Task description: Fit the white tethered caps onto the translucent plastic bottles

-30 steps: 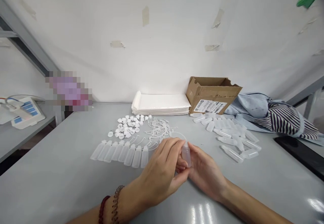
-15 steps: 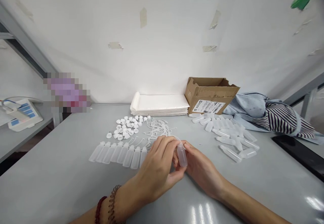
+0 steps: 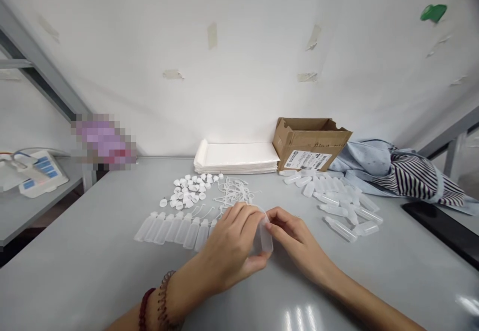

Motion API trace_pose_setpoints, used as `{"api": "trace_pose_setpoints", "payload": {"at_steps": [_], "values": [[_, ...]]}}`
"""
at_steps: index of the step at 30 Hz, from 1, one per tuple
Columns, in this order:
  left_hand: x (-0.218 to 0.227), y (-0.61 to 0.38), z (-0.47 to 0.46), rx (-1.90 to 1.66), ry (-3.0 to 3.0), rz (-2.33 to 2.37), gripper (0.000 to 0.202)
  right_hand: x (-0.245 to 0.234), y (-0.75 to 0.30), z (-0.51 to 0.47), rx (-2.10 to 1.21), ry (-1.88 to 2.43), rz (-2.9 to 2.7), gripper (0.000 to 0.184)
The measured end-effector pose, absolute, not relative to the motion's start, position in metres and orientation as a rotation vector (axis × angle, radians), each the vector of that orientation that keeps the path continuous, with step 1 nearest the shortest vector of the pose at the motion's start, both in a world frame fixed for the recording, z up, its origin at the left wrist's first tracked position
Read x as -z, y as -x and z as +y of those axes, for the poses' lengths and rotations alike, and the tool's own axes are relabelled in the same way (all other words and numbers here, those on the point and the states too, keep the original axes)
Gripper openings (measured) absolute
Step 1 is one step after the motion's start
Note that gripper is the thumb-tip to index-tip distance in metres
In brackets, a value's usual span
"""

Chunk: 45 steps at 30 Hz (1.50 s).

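A small translucent plastic bottle (image 3: pixel 266 236) stands almost upright between my hands. My left hand (image 3: pixel 234 246) is closed around it from the left, with the thumb under its base. My right hand (image 3: pixel 299 241) pinches a thin white strap (image 3: pixel 261 206) at the bottle's neck between thumb and forefinger. The strap arches up over the left fingers. To the left, several similar bottles (image 3: pixel 161 229) lie in a row, the last one partly behind my left hand. Beyond them are a pile of loose white caps (image 3: pixel 190 187) and a tangle of white straps (image 3: pixel 235 190).
Several more bottles (image 3: pixel 340 226) lie scattered at the right. Against the wall are a stack of white padded envelopes (image 3: pixel 239 156) and an open cardboard box (image 3: pixel 310 144). Folded cloth (image 3: pixel 374 161) and a black phone (image 3: pixel 445 231) lie far right. A white device (image 3: pixel 43 174) sits at far left.
My right hand has shifted from cupping behind the bottle to pinching at its neck with the thumb in front. The bottle has moved slightly left and down.
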State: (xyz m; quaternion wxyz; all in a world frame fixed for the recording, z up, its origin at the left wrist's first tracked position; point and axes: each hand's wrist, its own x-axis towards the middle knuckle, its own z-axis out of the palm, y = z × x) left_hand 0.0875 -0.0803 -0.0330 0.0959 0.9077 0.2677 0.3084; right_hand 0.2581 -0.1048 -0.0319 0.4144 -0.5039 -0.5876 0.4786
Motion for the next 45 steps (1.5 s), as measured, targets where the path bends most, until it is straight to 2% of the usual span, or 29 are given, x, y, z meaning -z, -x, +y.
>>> {"api": "trace_pose_setpoints", "payload": {"at_steps": [8, 14, 23, 26, 33, 40, 45], "values": [[0.020, -0.073, -0.070, -0.735, -2.667, 0.758, 0.039, 0.032, -0.256, -0.101, -1.296, 1.272, -1.470, 0.022], [0.020, -0.055, -0.074, -0.665, -2.672, 0.784, 0.041, 0.036, -0.243, -0.098, -1.335, 1.156, -1.367, 0.040], [0.023, -0.025, -0.070, -0.553, -2.632, 0.847, 0.045, 0.034, -0.219, -0.092, -1.316, 1.268, -1.442, 0.042], [0.023, -0.022, -0.066, -0.497, -2.602, 0.823, 0.045, 0.036, -0.213, -0.089, -1.272, 1.326, -1.471, 0.040], [0.028, -0.020, -0.060, -0.411, -2.579, 0.881, 0.044, 0.044, -0.212, -0.092, -1.040, 1.354, -1.685, 0.018], [0.026, -0.020, -0.058, -0.379, -2.594, 0.963, 0.039, 0.050, -0.212, -0.098, -0.836, 1.280, -1.958, 0.031], [0.030, -0.016, -0.058, -0.389, -2.621, 0.967, 0.040, 0.054, -0.213, -0.101, -0.762, 1.245, -2.086, 0.029]]}}
